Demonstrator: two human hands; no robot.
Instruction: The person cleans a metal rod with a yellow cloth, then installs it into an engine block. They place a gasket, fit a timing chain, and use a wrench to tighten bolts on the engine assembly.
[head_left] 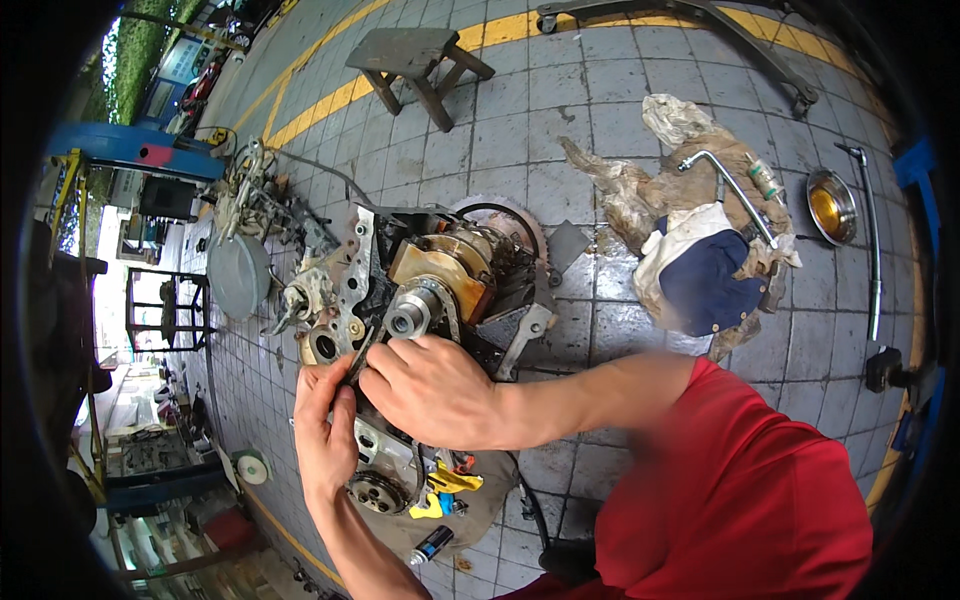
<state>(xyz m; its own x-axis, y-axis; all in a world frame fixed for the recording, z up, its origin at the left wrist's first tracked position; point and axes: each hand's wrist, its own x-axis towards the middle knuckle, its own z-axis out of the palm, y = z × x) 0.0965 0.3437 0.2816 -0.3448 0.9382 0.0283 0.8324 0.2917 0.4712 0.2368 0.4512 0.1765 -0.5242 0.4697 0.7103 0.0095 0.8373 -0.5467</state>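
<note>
A partly stripped engine stands in front of me, its crankshaft (440,270) exposed, with a round metal crank nose (408,318) facing me. A timing chain (447,303) runs beside it. My left hand (327,425) is closed at the engine's front, thumb and fingers pinching near a thin dark strip (364,352). Close against it, my right hand (435,392) is curled with knuckles up; whatever its fingers hold is hidden under them. Below my hands lie a metal cover (385,450) and a toothed wheel (376,492).
A spray can (432,544) and yellow-and-blue items (440,490) lie near the engine. To the right are dirty rags (700,270), a bent wrench (728,185), a metal bowl (832,207) and a long bar (875,250). A stool (410,55) stands ahead; engine parts (250,190) lie left.
</note>
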